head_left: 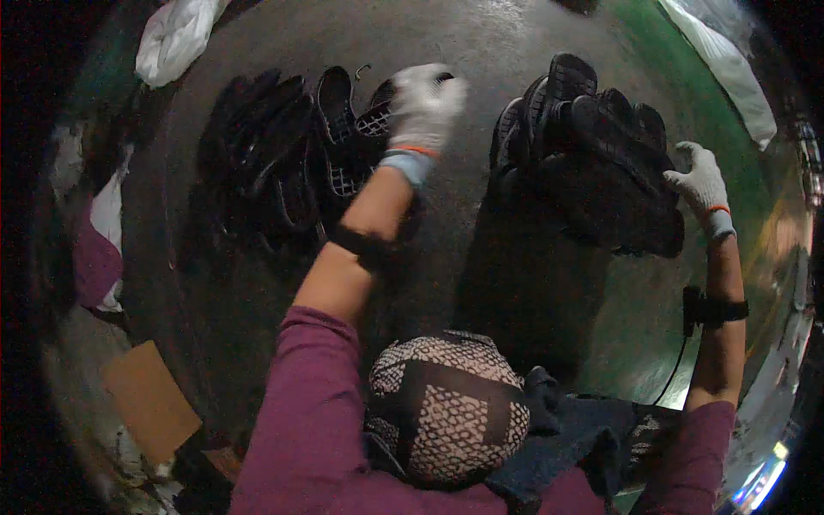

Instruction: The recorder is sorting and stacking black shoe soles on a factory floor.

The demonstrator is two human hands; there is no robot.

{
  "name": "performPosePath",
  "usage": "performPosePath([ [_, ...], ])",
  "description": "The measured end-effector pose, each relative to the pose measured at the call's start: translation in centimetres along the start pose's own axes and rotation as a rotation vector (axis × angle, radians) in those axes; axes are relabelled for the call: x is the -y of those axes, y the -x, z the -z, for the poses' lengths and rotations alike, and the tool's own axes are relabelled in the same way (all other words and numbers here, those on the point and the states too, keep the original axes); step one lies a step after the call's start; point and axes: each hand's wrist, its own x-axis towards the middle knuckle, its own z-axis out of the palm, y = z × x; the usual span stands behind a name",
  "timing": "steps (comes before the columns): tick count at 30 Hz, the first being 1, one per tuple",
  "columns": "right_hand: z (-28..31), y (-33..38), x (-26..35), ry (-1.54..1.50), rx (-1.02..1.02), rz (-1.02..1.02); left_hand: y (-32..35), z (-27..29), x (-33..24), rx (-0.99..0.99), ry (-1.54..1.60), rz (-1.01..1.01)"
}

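My left hand (427,107), in a white knitted glove, is over the left group of black shoe soles. Its fingers are curled in and slightly smeared by motion. A bit of something black shows past the knuckles, but what they hold is hidden. Right beside this hand leans a sole with a grid underside (374,122), partly behind the glove. My right hand (704,178), gloved the same way, is at the right edge of a heaped pile of black soles (614,142). Its thumb and fingers are apart, with nothing between them.
More dark soles (287,172) lie at the left, some overlapping. White sacks rest at the far left (176,39) and far right (730,77). Brown cardboard (153,402) and a purple-and-white bundle (99,249) are at the left edge. A patterned, rounded thing (451,403) is low in the middle.
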Motion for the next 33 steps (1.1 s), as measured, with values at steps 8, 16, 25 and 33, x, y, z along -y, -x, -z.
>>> performPosePath([
  [8, 8.2, 4.9, 20.5, -1.059, -0.296, 0.298, 3.5, 16.4, 16.4, -0.300, -0.639, 0.714],
  [16, 3.4, 10.5, 30.8, -0.943, 0.087, 0.578, 2.5, 27.9, 22.7, 0.136, -0.814, 0.820],
  [25, -5.4, 10.4, 39.0, -1.124, 0.395, 0.535, 3.5, 25.0, 22.0, 0.246, -1.031, 0.685],
  [33, -7.8, 12.5, 42.5, -1.077, 0.474, 0.585, 1.4, 23.8, 21.2, 0.553, -1.104, 0.500],
])
